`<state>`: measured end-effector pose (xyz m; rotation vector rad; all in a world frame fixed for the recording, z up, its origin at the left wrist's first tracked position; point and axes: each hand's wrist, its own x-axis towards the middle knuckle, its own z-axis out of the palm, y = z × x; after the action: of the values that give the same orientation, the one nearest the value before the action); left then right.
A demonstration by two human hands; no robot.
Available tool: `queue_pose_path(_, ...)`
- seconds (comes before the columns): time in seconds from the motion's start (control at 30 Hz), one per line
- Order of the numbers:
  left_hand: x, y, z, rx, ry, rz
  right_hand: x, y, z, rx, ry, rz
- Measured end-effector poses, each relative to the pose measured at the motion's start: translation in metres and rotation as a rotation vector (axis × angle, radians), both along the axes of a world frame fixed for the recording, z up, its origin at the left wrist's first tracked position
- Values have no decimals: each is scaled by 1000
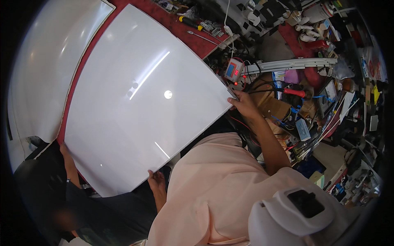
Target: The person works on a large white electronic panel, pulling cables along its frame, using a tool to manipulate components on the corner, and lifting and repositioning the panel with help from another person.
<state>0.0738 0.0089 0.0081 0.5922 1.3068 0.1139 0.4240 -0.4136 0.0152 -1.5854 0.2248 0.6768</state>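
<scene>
A large, thin, glossy white panel (119, 106) with light reflections on it fills the middle. My right hand (243, 103) is closed on its right corner, the thumb along the edge. My left hand (157, 181) grips the near edge with the thumb on top and the fingers partly hidden beneath. At the far left corner of the panel, a co-worker's hand (66, 155) touches the side edge; its fingers are mostly hidden.
Left of the panel lies another large glossy sheet (45, 78), on a red-covered table (158, 18). A yellow-black screwdriver (190, 22) lies beyond it. A small meter with a red display (234, 69), cables and metal strips (291, 64) crowd the right. The co-worker in black (111, 213) stands close left.
</scene>
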Motion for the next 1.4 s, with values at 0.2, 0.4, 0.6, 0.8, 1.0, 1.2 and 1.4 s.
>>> queue_pose_path(0.2,16,-14,14,18,6,119,-3,0,-4,12,38,-53)
queue_pose_path(0.4,19,-19,19,10,-2,130,4,-3,10,288,319,-334)
queue_pose_path(0.6,27,-24,29,25,-52,228,3,-9,2,338,339,-321)
queue_pose_path(0.8,33,-26,34,75,-18,309,-12,3,19,222,271,-220)
queue_pose_path(1.0,34,-35,34,42,-54,309,-12,5,21,3,88,-111)
queue_pose_path(1.2,43,-41,31,67,-47,271,-5,8,13,-175,13,-80)
queue_pose_path(1.4,30,-45,14,64,-147,328,-15,-1,-9,-217,-7,-174)
